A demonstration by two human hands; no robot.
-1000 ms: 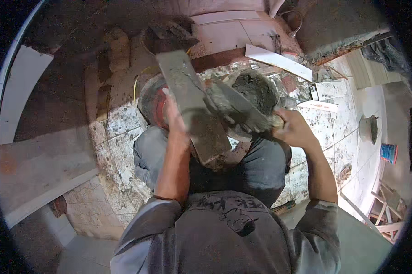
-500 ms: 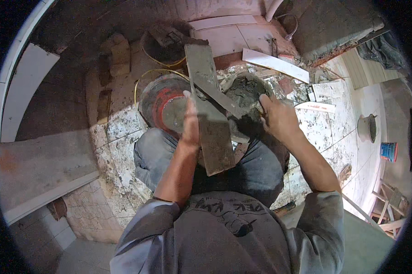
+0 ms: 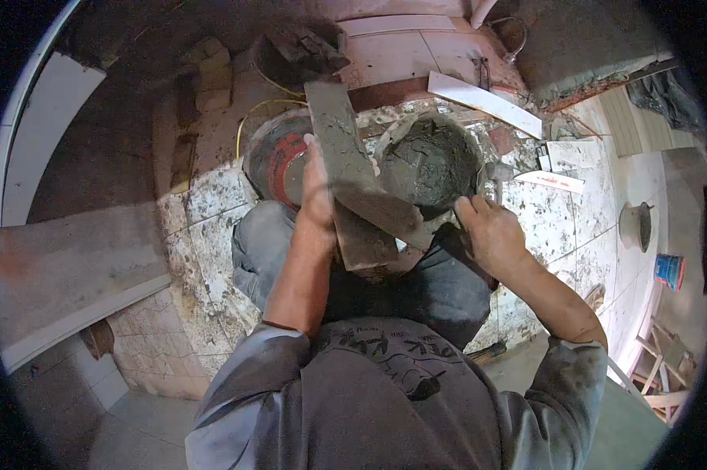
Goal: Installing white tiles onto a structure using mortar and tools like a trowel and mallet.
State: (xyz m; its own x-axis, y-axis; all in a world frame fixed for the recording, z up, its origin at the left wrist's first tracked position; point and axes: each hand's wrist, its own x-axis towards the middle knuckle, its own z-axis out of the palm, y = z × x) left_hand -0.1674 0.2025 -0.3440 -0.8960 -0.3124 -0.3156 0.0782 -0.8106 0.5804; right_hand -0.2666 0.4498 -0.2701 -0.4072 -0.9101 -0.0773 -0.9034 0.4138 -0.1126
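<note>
Above grey trousers [image 3: 455, 294], the left hand [image 3: 317, 192] is gripping a long, mortar-smeared strip [image 3: 338, 129] between thumb and fingers, while the right hand [image 3: 493, 239] is clasping a trowel [image 3: 375, 207] by its handle, fingers curled around it, the blade crossing the strip's lower half; a mortar-filled bucket [image 3: 436, 160] is standing just beyond, beside a red-banded bucket [image 3: 287, 153] on the spattered floor [image 3: 212, 251]
</note>
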